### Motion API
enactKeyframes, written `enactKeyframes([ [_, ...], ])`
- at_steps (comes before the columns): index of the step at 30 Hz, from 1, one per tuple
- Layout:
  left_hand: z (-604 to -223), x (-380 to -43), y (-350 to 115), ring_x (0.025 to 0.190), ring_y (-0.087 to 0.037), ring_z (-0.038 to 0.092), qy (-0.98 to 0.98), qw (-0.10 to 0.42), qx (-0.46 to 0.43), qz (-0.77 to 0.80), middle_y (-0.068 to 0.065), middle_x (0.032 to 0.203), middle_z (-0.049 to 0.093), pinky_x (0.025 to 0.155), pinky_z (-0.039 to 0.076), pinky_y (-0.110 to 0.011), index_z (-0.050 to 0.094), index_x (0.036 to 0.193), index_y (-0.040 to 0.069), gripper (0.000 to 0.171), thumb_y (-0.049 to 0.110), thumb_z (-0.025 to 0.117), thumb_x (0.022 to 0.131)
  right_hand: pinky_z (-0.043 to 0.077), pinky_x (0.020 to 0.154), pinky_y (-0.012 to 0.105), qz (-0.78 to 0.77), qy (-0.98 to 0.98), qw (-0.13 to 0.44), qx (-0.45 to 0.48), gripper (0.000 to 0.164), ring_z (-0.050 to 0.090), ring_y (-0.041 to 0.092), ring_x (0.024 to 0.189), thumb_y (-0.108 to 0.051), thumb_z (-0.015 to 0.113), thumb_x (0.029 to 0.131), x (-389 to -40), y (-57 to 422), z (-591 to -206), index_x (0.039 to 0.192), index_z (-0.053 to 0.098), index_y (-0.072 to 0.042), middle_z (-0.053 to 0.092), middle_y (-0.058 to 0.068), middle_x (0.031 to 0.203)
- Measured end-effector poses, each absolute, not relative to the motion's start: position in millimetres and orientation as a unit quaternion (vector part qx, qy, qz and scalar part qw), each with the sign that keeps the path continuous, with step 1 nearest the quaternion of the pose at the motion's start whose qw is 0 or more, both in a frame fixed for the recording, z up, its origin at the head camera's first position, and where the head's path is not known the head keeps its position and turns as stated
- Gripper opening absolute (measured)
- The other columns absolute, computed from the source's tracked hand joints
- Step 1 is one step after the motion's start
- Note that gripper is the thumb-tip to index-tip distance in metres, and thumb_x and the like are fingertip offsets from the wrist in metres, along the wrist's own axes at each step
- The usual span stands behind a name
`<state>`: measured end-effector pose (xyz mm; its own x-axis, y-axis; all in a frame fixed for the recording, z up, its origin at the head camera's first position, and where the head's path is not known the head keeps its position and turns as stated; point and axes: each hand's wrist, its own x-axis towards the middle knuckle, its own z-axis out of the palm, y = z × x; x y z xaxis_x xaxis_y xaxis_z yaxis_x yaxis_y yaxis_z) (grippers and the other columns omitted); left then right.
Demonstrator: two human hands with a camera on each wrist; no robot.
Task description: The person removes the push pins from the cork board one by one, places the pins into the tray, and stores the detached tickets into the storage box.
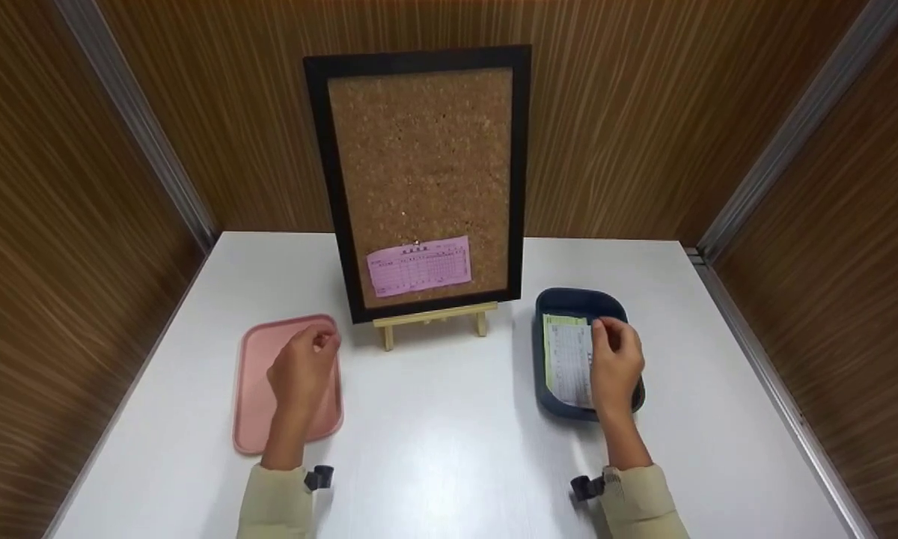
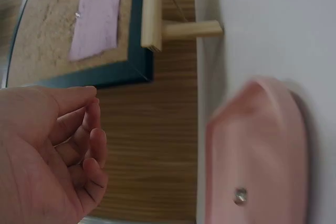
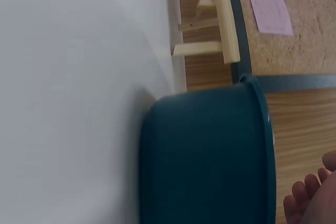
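Note:
My left hand hovers over a pink tray, its fingers loosely curled and the thumb tip close to the index fingertip. Nothing shows between them. A small shiny piece lies in the tray in the left wrist view. Above a dark blue bin hangs my right hand, fingers relaxed and bent, with no paper visible in it. Inside the bin lie a white printed slip and a green slip partly under it. The right wrist view shows just some fingers above the bin's rim.
Between the hands, a black-framed corkboard leans on a small wooden easel. A pink printed slip is fixed low on it by a pin. Wood-grain panels enclose the white table behind and at both sides.

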<state>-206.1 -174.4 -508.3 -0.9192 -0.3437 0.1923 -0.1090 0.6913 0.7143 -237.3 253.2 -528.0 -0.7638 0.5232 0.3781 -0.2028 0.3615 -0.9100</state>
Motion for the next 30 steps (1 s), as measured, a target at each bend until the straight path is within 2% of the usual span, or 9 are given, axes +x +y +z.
enactKeyframes([
  [6,-491.2,-222.0,-148.3,0.083,-0.017,0.063,-0.903,0.199,0.094,-0.370,0.005,0.092,0.068,0.077,0.043,-0.045,0.074,0.103,0.020,0.017,0.034,0.068,0.096,0.043,0.082,0.017,0.568,-0.750,0.338,-0.042,0.022,0.055,0.009,0.094,-0.013,0.067,0.097,-252.7,230.8,-518.0,0.112,0.068,0.003,0.064,0.014,0.106],
  [11,-483.6,-235.3,-130.8,0.079,-0.016,0.059,-0.898,0.235,0.061,-0.368,0.004,0.089,0.064,0.070,0.042,-0.041,0.074,0.103,0.019,0.017,0.034,0.069,0.096,0.043,0.082,0.017,0.571,-0.755,0.322,-0.007,0.020,0.056,0.017,0.095,-0.004,0.065,0.096,-248.5,203.8,-491.5,0.112,0.066,0.010,0.063,0.023,0.107],
  [19,-475.3,-259.3,-106.6,0.085,-0.018,0.064,-0.891,0.278,0.032,-0.357,-0.001,0.095,0.067,0.068,0.046,-0.038,0.074,0.107,0.015,0.017,0.025,0.073,0.093,0.046,0.084,0.019,0.568,-0.771,0.284,0.038,0.021,0.058,0.014,0.097,-0.018,0.067,0.098,-278.3,186.0,-501.5,0.115,0.067,-0.005,0.063,0.010,0.108],
  [27,-473.5,-281.5,-90.3,0.081,-0.018,0.063,-0.881,0.310,0.015,-0.357,-0.001,0.096,0.068,0.063,0.047,-0.036,0.073,0.109,0.015,0.019,0.026,0.073,0.094,0.048,0.088,0.034,0.572,-0.773,0.268,0.063,0.026,0.059,0.019,0.103,-0.018,0.066,0.099,-294.5,161.6,-493.7,0.118,0.065,-0.001,0.063,0.011,0.112],
  [30,-472.8,-288.3,-85.2,0.083,-0.018,0.063,-0.880,0.312,0.011,-0.359,0.000,0.098,0.068,0.066,0.049,-0.036,0.073,0.110,0.016,0.019,0.027,0.072,0.094,0.049,0.091,0.035,0.569,-0.779,0.257,0.064,0.025,0.058,0.018,0.104,-0.018,0.064,0.100,-299.9,153.2,-492.6,0.120,0.064,-0.004,0.062,0.009,0.112],
])
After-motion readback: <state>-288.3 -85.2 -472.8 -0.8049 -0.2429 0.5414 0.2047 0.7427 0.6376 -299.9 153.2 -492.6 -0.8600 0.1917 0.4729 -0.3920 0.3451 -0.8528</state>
